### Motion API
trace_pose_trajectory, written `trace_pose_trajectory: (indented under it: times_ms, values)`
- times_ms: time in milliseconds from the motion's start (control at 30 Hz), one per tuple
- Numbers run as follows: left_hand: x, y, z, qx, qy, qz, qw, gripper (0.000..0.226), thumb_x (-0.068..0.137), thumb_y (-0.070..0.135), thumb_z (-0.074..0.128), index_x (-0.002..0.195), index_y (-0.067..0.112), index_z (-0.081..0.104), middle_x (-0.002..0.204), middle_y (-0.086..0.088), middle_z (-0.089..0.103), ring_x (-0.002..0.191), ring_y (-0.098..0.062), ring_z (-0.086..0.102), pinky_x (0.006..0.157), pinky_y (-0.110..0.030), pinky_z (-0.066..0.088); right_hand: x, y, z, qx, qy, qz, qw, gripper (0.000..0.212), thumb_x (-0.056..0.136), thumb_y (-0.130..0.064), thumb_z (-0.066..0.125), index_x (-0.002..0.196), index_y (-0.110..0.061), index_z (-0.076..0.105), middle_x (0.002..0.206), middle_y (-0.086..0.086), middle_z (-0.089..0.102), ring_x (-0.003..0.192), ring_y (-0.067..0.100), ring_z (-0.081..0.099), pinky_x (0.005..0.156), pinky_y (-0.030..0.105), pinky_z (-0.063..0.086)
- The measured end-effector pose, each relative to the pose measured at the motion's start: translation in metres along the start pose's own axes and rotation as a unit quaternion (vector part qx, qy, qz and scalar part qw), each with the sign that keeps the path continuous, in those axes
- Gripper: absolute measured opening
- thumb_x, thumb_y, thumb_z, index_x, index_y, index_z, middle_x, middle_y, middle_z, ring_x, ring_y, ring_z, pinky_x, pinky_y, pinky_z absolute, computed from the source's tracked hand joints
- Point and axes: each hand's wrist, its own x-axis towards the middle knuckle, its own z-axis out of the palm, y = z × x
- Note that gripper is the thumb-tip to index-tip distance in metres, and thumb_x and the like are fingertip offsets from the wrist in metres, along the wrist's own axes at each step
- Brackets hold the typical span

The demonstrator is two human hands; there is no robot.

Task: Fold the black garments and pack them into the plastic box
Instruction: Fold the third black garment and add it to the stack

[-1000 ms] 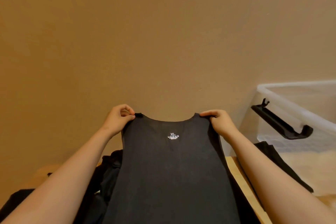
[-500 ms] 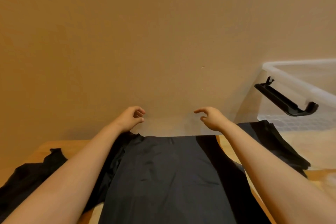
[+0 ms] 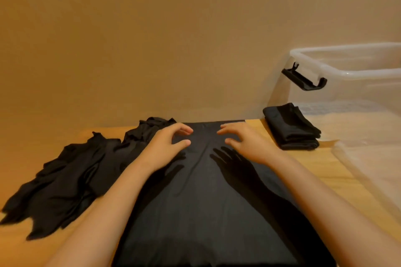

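Observation:
A black garment (image 3: 201,197) lies spread flat on the wooden table (image 3: 312,169) in front of me. My left hand (image 3: 167,147) and my right hand (image 3: 245,143) hover just above its far end, fingers loosely curved, holding nothing. They cast shadows on the cloth. A heap of unfolded black garments (image 3: 65,175) lies to the left. A folded black garment (image 3: 290,130) sits at the right, beside the clear plastic box (image 3: 347,76).
The box stands at the right against the beige wall, with a black latch handle (image 3: 303,79) sticking out from its near end. A clear plastic lid (image 3: 373,158) lies flat on the table at the right edge.
One second ago both hands held the garment up by its shoulder straps. They let it go, it now lies flat on the table, and the hands came down over its far end.

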Motion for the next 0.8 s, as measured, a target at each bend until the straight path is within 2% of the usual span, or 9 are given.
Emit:
trace_pose_trajectory:
  times_ms: [100, 167, 333, 433, 500, 567, 733, 800]
  values:
    - [-0.056, 0.006, 0.013, -0.005, 0.025, 0.008, 1.0, 0.022, 0.093, 0.024, 0.063, 0.112, 0.036, 0.062, 0.117, 0.029, 0.056, 0.109, 0.022, 0.044, 0.094, -0.009, 0.034, -0.063, -0.015, 0.02, 0.02, 0.006, -0.024, 0.999, 0.033, 0.097, -0.025, 0.055, 0.129, -0.033, 0.057, 0.143, -0.015, 0.045, 0.138, 0.005, 0.029, 0.117, 0.04, 0.025]
    - [-0.09, 0.006, 0.018, -0.009, 0.053, 0.008, 0.998, 0.023, 0.092, 0.024, 0.064, 0.109, 0.039, 0.062, 0.114, 0.033, 0.056, 0.108, 0.026, 0.04, 0.092, -0.005, 0.032, -0.098, -0.02, 0.031, 0.022, 0.011, -0.035, 0.999, 0.033, 0.096, -0.028, 0.056, 0.128, -0.037, 0.056, 0.142, -0.02, 0.044, 0.137, -0.002, 0.027, 0.117, 0.034, 0.025]
    - [-0.139, -0.004, 0.034, 0.024, 0.086, 0.055, 0.994, 0.027, 0.087, 0.015, 0.07, 0.101, 0.037, 0.063, 0.109, 0.027, 0.06, 0.112, 0.008, 0.05, 0.092, -0.003, 0.032, -0.152, -0.018, 0.051, -0.036, 0.018, -0.038, 0.998, 0.036, 0.097, -0.035, 0.052, 0.134, -0.038, 0.051, 0.146, -0.024, 0.039, 0.139, -0.007, 0.021, 0.117, 0.025, 0.021]
    - [-0.153, -0.015, 0.044, 0.067, 0.082, 0.058, 0.993, 0.025, 0.088, 0.02, 0.068, 0.105, 0.038, 0.062, 0.11, 0.03, 0.058, 0.115, 0.003, 0.05, 0.098, -0.012, 0.036, -0.17, -0.008, 0.055, -0.088, -0.01, -0.019, 0.996, 0.042, 0.099, -0.046, 0.039, 0.141, -0.039, 0.042, 0.151, -0.023, 0.031, 0.141, -0.006, 0.016, 0.117, 0.022, 0.017]
    - [-0.156, -0.02, 0.048, 0.111, 0.056, 0.024, 0.992, 0.029, 0.092, 0.033, 0.061, 0.121, 0.039, 0.057, 0.128, 0.03, 0.048, 0.127, 0.002, 0.042, 0.106, -0.018, 0.032, -0.178, 0.0, 0.055, -0.118, -0.035, -0.014, 0.992, 0.058, 0.093, -0.06, 0.02, 0.147, -0.04, 0.03, 0.155, -0.024, 0.02, 0.143, -0.006, 0.008, 0.116, 0.018, 0.006]
    - [-0.155, -0.022, 0.051, 0.165, 0.017, -0.011, 0.986, 0.043, 0.096, 0.044, 0.05, 0.138, 0.038, 0.046, 0.143, 0.026, 0.035, 0.138, 0.001, 0.029, 0.112, -0.021, 0.021, -0.181, 0.007, 0.054, -0.134, -0.05, -0.008, 0.99, 0.076, 0.081, -0.067, 0.0, 0.15, -0.042, 0.019, 0.157, -0.024, 0.009, 0.144, -0.006, -0.003, 0.114, 0.017, -0.005]
    - [-0.147, -0.019, 0.052, 0.187, -0.04, -0.047, 0.98, 0.059, 0.096, 0.056, 0.033, 0.151, 0.04, 0.018, 0.159, 0.021, 0.007, 0.143, 0.006, -0.001, 0.116, -0.021, 0.006, -0.179, 0.015, 0.048, -0.139, -0.067, 0.013, 0.988, 0.078, 0.074, -0.069, -0.008, 0.149, -0.045, -0.001, 0.153, -0.026, -0.014, 0.141, -0.005, -0.021, 0.111, 0.018, -0.016]
    - [-0.145, -0.02, 0.054, 0.218, -0.063, -0.056, 0.972, 0.072, 0.088, 0.071, 0.014, 0.153, 0.04, 0.001, 0.158, 0.021, -0.009, 0.143, 0.005, -0.013, 0.116, -0.02, -0.003, -0.176, 0.018, 0.048, -0.157, -0.064, 0.018, 0.985, 0.081, 0.07, -0.072, -0.016, 0.146, -0.044, -0.01, 0.152, -0.024, -0.019, 0.141, -0.002, -0.025, 0.112, 0.021, -0.018]
